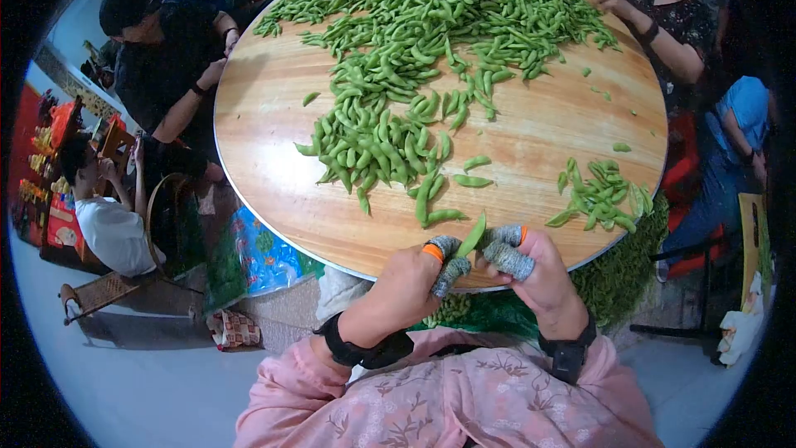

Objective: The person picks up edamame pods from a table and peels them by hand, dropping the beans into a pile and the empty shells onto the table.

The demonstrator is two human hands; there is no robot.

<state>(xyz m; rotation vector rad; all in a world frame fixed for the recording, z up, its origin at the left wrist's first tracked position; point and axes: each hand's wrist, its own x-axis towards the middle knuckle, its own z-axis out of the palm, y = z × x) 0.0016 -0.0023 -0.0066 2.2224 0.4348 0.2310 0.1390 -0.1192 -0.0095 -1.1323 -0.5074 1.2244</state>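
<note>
Between my hands, just over the near table edge, a green soybean pod (472,235) stands tilted with its tip up. My left hand (398,289) pinches its lower end between thumb and forefinger, both in grey knitted finger covers, one with an orange band. Close against the pod's right side, my right hand (543,275) has its covered thumb and forefinger pressed together; whatever lies between them is hidden. Loose pods (442,216) lie just beyond my fingertips. Farther off is a pile of pods (365,145), and to the right a small heap of green pods (605,197).
The round wooden table (274,149) carries a large mound of pods (431,0) at its far side. People sit around it, one in black (157,58) at left and one in a dark patterned top (676,33) at right. Green scraps (618,274) hang below the right edge.
</note>
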